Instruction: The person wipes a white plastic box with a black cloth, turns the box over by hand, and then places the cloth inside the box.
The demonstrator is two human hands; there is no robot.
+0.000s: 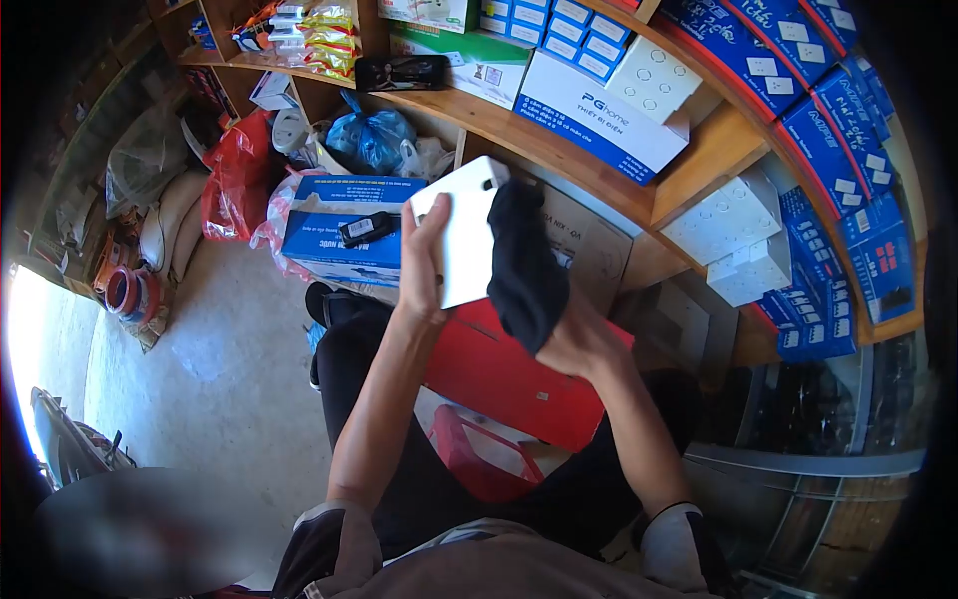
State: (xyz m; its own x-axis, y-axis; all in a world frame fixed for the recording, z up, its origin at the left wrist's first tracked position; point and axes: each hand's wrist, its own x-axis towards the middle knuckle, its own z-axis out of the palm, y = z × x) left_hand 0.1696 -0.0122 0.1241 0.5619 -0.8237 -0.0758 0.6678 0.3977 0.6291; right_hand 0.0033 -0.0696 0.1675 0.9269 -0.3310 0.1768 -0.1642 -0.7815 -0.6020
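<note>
My left hand [423, 262] grips a plain white rectangular box [464, 235] along its left side, with the thumb lying over the near face. A small dark opening shows near the box's upper right corner. Against the right side of the box is a black cloth [527, 262], held by my right hand [571, 339]. The cloth hides most of that hand's fingers. Below both hands lies a red box or panel [519, 374] between my legs.
A blue carton [339, 232] stands on the left with a black barcoded item [367, 230] on it. Red [237, 180] and blue plastic bags [371, 135] lie behind. Wooden shelves [559, 140] curve around, holding a PGhome box [599, 115] and white boxes [733, 240]. A phone [402, 73] rests there.
</note>
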